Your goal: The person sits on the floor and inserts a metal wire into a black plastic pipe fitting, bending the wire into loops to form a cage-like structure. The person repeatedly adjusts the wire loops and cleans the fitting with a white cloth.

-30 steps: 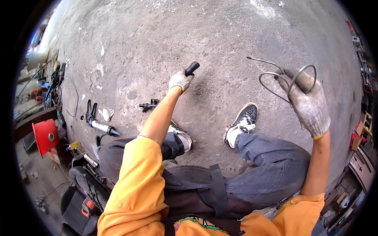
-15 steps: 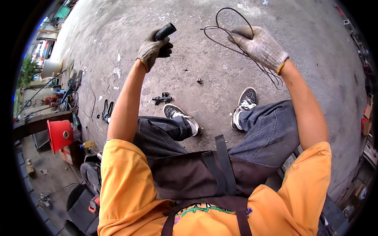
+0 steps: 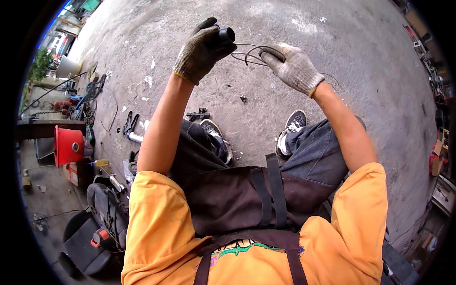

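My left hand (image 3: pixel 195 56), in a dirty knit glove with dark fingers, is closed around a short black tube (image 3: pixel 224 36) whose round open end points right. Across from it, my right hand (image 3: pixel 295 69), in a similar pale glove, pinches a thin coiled wire (image 3: pixel 250 56) between thumb and fingers. The wire's loops stick out to the left, and one strand reaches up to the fingertips of my left hand, just below the tube. Whether the left fingers touch that strand, I cannot tell. More of the wire trails behind the right wrist. Both hands are raised over the concrete floor.
Near my left shoe lies a black fitting (image 3: pixel 198 115), with a small dark piece (image 3: pixel 243 99) farther right. A caulking gun (image 3: pixel 130 127), a red spool-like object (image 3: pixel 69 146) and a dark car seat (image 3: pixel 88 247) are on the left. Boxes and parts line the right edge.
My hands have come closer together: the right has moved left and down with the wire, the left rightward with the tube. The left hand has turned, and the wire's strand now reaches it.
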A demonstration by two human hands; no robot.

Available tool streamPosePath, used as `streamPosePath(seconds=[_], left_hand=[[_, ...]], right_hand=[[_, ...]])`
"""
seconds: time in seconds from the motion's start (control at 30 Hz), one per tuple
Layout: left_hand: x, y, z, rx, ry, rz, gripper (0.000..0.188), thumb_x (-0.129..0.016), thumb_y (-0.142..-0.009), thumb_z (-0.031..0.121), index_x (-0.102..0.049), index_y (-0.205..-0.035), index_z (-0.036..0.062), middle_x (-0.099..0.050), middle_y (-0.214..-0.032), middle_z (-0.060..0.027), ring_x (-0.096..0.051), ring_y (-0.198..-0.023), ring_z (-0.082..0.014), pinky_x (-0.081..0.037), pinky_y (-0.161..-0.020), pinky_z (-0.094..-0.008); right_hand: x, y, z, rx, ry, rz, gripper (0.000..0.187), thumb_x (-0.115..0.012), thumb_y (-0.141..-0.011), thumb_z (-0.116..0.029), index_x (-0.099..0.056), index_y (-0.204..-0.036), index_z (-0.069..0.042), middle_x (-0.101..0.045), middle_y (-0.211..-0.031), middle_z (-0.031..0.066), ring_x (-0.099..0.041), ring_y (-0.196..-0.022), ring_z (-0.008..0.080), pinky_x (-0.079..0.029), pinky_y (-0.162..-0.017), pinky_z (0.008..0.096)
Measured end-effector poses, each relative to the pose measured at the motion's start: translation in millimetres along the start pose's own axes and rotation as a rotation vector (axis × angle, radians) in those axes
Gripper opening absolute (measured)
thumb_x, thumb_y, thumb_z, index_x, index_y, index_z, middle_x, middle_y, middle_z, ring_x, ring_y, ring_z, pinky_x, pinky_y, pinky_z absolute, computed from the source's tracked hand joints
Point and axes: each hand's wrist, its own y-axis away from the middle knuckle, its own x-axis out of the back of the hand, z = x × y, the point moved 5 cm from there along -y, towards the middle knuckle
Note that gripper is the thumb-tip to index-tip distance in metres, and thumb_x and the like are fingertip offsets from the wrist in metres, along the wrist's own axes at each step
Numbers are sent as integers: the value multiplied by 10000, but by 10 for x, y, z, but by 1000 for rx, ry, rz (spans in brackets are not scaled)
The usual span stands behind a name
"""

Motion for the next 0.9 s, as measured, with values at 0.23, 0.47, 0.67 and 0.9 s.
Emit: streamPosePath(seconds=[0.23, 0.47, 0.67, 0.9], left_hand=[[271, -95, -98, -120, -92, 201, 753, -562, -839, -7, -277, -1534, 49, -643, -1049, -168, -663, -803, -279, -585, -798, -408], [997, -44, -993, 670, -1560, 141, 543, -571, -864, 604, -756, -1022, 118, -736, -875, -152, -720, -805, -289, -560, -724, -412], [1481, 71, -2580, 812, -1874, -113, 345, -565, -892, 223, -727, -1160, 78, -713, -1192, -145, -688, -1116, -307, -560, -899, -427], [1736, 60, -3336, 742, -1874, -59, 322, -455, -995, 156, -614, -1253, 47, -737, -1089, -159, -733, -979, -297, -583, -772, -418]], right_hand=[[-258, 3, -219, -24, -49, -79, 266, -658, -942, -295, -716, -1059, -62, -702, -967, 187, -676, -912, 386, -546, -791, 443], [100, -162, -273, -405, -257, -59, 262, -695, -948, -195, -720, -1116, 4, -727, -860, 52, -611, -761, 93, -494, -676, 283], [204, -133, -124, -499, -288, -25, 211, -708, -935, -152, -719, -1065, 14, -659, -699, 71, -613, -635, 90, -480, -553, 274], [97, 45, 191, -394, -50, -170, 144, -679, -924, -33, -698, -1053, 29, -696, -881, 82, -623, -717, 88, -509, -584, 243]])
